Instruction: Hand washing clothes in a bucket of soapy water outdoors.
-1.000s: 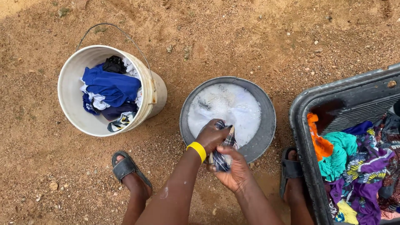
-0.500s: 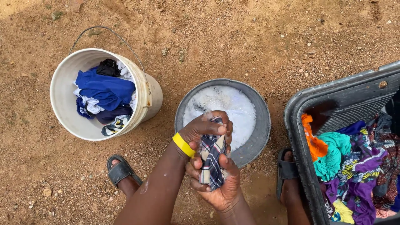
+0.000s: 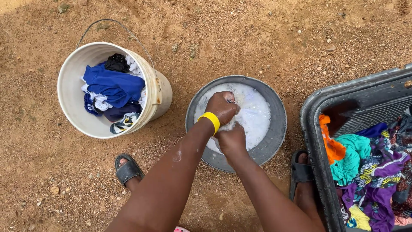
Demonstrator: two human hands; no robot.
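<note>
Gripping what looks like checked cloth (image 3: 230,101), both hands (image 3: 226,124) press over the soapy basin (image 3: 277,129).

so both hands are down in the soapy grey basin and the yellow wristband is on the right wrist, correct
Not quite: the yellow wristband is on the left wrist, as the head view shows. The rest holds: the left hand and right hand are both down over the soapy grey basin.

Soft even daylight, faint shadows, sharp focus, no glare, slight edge stretch
</note>
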